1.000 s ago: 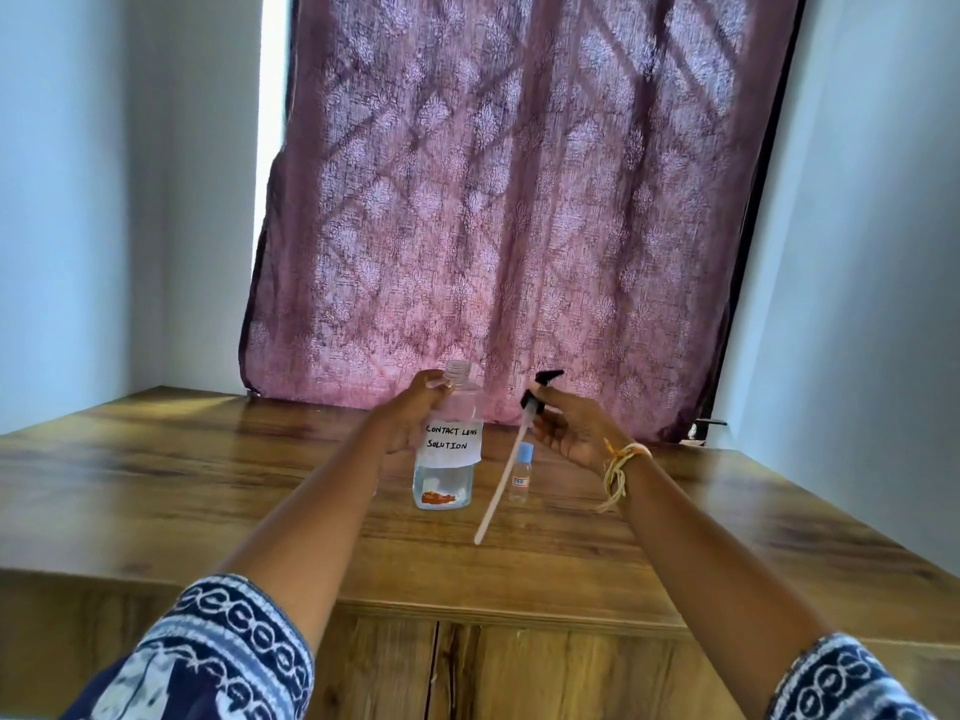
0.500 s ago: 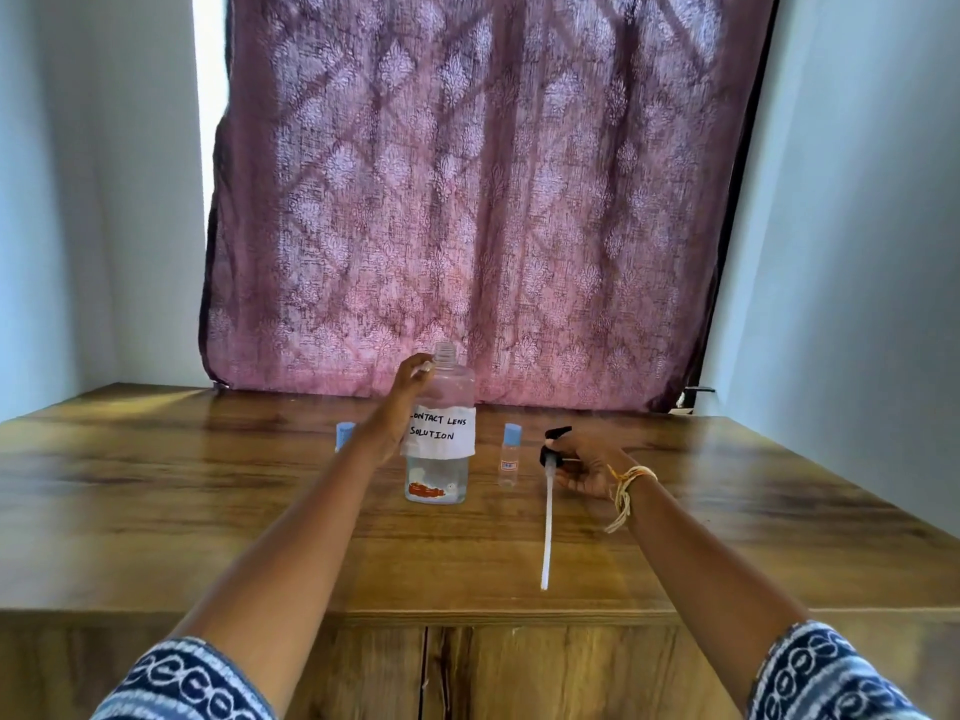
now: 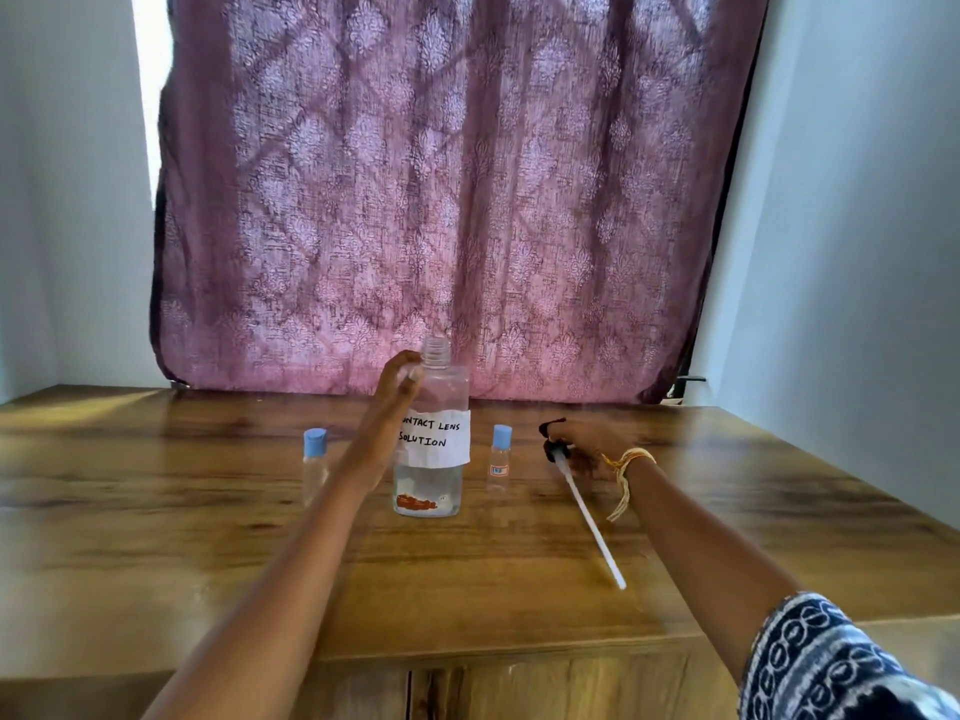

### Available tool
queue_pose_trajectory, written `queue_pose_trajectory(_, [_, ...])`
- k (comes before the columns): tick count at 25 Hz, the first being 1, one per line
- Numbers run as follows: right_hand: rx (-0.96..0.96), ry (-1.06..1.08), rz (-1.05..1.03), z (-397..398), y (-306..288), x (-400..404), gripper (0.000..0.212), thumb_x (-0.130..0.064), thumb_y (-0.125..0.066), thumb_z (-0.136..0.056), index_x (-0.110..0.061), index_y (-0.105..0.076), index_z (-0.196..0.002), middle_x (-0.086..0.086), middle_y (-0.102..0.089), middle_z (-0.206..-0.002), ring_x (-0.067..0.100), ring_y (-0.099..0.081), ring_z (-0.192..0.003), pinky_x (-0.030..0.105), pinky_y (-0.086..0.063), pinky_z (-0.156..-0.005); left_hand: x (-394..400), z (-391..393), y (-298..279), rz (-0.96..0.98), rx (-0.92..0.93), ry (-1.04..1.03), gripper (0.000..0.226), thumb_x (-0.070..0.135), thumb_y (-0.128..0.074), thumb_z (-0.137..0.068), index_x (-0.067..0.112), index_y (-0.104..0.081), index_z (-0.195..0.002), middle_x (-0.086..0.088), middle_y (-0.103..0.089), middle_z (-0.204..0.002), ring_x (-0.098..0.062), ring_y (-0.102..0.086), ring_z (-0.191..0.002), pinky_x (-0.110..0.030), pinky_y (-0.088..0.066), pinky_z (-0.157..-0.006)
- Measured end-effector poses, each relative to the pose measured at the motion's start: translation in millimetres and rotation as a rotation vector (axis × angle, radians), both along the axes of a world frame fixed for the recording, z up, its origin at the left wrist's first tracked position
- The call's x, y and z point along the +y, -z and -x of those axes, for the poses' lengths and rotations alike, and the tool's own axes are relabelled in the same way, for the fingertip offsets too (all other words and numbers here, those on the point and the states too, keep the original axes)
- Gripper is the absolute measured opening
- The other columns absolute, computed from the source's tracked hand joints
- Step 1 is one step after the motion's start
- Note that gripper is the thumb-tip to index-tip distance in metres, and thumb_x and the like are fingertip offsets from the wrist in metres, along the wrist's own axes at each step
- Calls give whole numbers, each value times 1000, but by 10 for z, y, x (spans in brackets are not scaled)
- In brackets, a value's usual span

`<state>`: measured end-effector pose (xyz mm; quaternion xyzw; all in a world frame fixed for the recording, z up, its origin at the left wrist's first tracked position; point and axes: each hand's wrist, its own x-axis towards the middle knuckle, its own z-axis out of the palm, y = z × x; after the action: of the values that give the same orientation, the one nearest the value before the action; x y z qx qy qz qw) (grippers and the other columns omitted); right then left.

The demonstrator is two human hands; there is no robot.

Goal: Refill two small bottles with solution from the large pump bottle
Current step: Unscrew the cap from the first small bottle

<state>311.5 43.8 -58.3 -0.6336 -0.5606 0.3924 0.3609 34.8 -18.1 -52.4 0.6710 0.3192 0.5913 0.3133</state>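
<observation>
The large clear bottle (image 3: pixel 434 459), labelled "contact lens solution", stands uncapped at the middle of the wooden table (image 3: pixel 208 553), with a little liquid at its bottom. My left hand (image 3: pixel 392 402) grips its left side near the shoulder. Two small clear bottles with blue caps stand upright beside it: one to the left (image 3: pixel 315 465), one to the right (image 3: pixel 500 457). The black pump head with its long white tube (image 3: pixel 589 517) lies on the table at the right. My right hand (image 3: pixel 584 449) rests on the pump head, fingers around it.
A purple patterned curtain (image 3: pixel 441 200) hangs behind the table. White walls close in on the left and right. The table's front edge runs across the bottom of the view, with cabinet doors below it.
My right hand has lowered the pump from the air down onto the table at the right of the bottles. My left hand has stayed on the large bottle.
</observation>
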Motion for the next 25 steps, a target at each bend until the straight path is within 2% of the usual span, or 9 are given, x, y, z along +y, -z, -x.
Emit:
queue_pose_trajectory(2, [-231,-12,-117,-20,-26,68,28,-13,-67,-78,-9,-59,-51,5,-58,-53,15,-50,-47,23,-36,-45,15,-46,72,-41,-74,19,57,76,-45,-77,42,-44,-123,6,-70,-92,-10,-68,-76,-29,-57,-60])
queue_pose_trajectory(4, [-382,-19,-240,-12,-4,146,28,-11,-74,-70,-9,-59,-47,0,-53,-45,11,-43,-40,22,-33,-43,25,-29,134,-56,-110,41,68,70,-49,-77,33,-40,-134,19,-70,-97,-6,-68,-73,-23,-56,-58])
queue_pose_trajectory(6, [-499,-68,-340,59,44,192,10,-13,-77,-67,-5,-71,-64,1,-63,-58,10,-52,-51,23,-39,-51,46,9,157,-35,-111,60,75,74,-54,-72,36,-40,-135,19,-68,-110,-9,-68,-80,-25,-57,-61])
queue_pose_trajectory(8, [-568,-89,-386,160,133,231,17,-15,-76,-67,-5,-73,-81,-1,-67,-70,9,-58,-62,22,-41,-58,72,50,162,-6,-136,77,75,74,-59,-70,39,-43,-134,-1,-64,-121,-13,-67,-85,-27,-57,-63])
queue_pose_trajectory(10, [-565,-88,-412,259,266,274,16,-17,-73,-70,-10,-69,-83,-2,-65,-74,11,-59,-69,21,-41,-60,87,65,178,7,-161,70,72,70,-61,-71,40,-45,-134,-18,-54,-131,-15,-64,-94,-24,-55,-67])
queue_pose_trajectory(13, [-563,-47,-446,307,432,292,18,-26,-66,-76,-14,-68,-89,-1,-70,-83,16,-65,-78,25,-48,-63,121,63,220,9,-176,72,81,72,-63,-68,38,-43,-138,-9,-47,-145,-26,-58,-115,-29,-56,-78])
queue_pose_trajectory(17, [-513,1,-415,270,383,230,27,-20,-62,-87,-8,-68,-111,4,-68,-98,19,-63,-88,32,-52,-77,140,69,224,3,-172,72,86,72,-64,-68,34,-40,-141,-4,-44,-148,-16,-59,-119,-23,-55,-79])
queue_pose_trajectory(22, [-263,139,-524,291,227,74,19,-13,-54,-92,-9,-69,-103,-2,-61,-70,9,-51,-59,25,-40,-59,139,90,264,10,-158,38,81,73,-62,-69,43,-39,-140,5,-49,-142,-25,-57,-114,-38,-54,-90])
queue_pose_trajectory(25, [-52,214,-638,516,81,-189,17,-8,-54,-90,-14,-69,-94,-4,-63,-71,6,-51,-55,11,-38,-49,108,103,283,30,-145,29,65,71,-62,-70,56,-43,-131,10,-59,-130,-28,-58,-114,-49,-51,-96])
